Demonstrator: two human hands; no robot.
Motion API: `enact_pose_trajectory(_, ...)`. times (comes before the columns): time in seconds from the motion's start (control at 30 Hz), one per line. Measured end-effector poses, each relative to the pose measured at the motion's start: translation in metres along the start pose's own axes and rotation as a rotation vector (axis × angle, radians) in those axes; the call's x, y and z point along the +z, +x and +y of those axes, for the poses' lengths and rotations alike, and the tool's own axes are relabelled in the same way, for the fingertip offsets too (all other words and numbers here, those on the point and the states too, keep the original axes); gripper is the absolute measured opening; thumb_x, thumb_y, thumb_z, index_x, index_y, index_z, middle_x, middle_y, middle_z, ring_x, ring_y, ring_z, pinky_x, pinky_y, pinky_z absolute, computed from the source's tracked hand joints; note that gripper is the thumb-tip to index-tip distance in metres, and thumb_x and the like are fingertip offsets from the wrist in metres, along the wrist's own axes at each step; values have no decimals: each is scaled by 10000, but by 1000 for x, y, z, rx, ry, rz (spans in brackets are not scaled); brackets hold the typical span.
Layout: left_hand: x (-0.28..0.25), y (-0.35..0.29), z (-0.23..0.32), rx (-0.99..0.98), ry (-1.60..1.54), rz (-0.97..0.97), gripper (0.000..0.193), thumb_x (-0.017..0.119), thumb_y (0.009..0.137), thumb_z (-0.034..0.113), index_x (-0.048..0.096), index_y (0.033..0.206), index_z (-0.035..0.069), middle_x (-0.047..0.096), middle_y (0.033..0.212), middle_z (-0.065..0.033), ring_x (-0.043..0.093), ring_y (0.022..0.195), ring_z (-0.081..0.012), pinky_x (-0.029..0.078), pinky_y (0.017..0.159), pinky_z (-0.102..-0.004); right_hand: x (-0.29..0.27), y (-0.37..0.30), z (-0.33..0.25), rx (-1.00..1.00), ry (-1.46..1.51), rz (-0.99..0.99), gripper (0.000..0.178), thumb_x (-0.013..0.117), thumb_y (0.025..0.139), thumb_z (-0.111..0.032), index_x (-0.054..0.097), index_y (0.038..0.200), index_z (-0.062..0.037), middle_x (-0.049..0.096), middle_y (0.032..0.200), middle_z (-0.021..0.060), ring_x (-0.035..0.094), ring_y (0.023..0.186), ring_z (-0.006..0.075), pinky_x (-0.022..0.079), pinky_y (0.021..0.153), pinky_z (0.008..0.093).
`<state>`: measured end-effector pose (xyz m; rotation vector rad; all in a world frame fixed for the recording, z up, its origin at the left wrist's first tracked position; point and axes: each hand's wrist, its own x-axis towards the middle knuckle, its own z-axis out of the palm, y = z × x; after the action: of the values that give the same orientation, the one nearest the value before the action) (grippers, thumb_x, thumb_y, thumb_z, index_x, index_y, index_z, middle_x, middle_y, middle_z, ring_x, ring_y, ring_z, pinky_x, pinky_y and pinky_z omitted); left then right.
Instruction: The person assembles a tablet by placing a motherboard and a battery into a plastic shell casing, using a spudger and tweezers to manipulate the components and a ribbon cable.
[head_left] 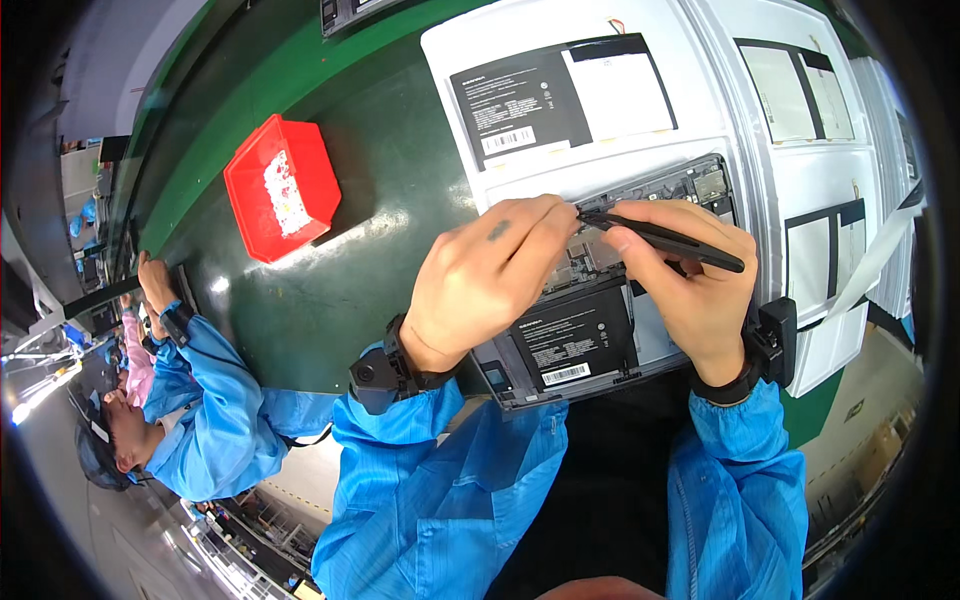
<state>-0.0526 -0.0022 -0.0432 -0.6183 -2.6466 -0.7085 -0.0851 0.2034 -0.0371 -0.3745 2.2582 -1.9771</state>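
Observation:
Black tweezers (685, 243) are gripped in my right hand (695, 295), with the narrow end pointing left over an opened laptop body (500, 385). My left hand (490, 275) is closed, thumb and fingertips pinched together beside the tweezers' tip. Whatever those fingers hold is hidden. Under both hands lies the exposed circuit board (600, 250), partly covered by them. A black labelled battery (575, 340) sits in the laptop body on the side nearer me. The laptop body is tilted, its far part resting on a white foam tray.
The white foam tray (455, 75) holds another labelled battery (520, 100). More foam trays (795, 175) with flat packs stand at right. A red bin (325, 170) of small white pieces sits on the green table (390, 170). A co-worker in blue (215, 420) is at left.

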Motion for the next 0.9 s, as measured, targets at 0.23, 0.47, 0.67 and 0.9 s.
enact_pose_trajectory(0.23, 3, 1, 4, -8, 9, 44, 256, 806, 751, -35, 726, 993, -12, 740, 950, -111, 733, 814, -253, 608, 693, -336, 0, 0, 0, 73, 13, 13, 200, 815, 823, -9, 760, 1008, 44, 736, 860, 100, 677, 685, 85, 504, 577, 203)
enact_pose_trajectory(0.47, 2, 2, 5, -90, -81, 67, 236, 802, 771, -16, 755, 1001, 9, 761, 964, -115, 753, 833, -253, 612, 719, -320, 3, 0, -1, 130, 56, 29, 193, 819, 830, -24, 762, 1002, 41, 735, 846, 91, 665, 663, 79, 488, 564, 196)
enact_pose_trajectory(0.67, 0, 1, 3, -117, -122, 48, 221, 801, 777, -9, 757, 993, 10, 765, 968, -115, 756, 837, -254, 611, 725, -314, 1, 0, -1, 91, -17, 14, 191, 817, 834, -25, 764, 1005, 42, 740, 859, 92, 664, 683, 78, 491, 576, 198)
enact_pose_trajectory(0.9, 2, 2, 3, -111, -103, 43, 225, 801, 776, -7, 759, 996, 16, 765, 970, -113, 757, 840, -255, 611, 728, -316, 2, 2, 3, 127, 6, 2, 181, 813, 833, -23, 762, 997, 37, 736, 853, 94, 655, 674, 77, 487, 576, 200)
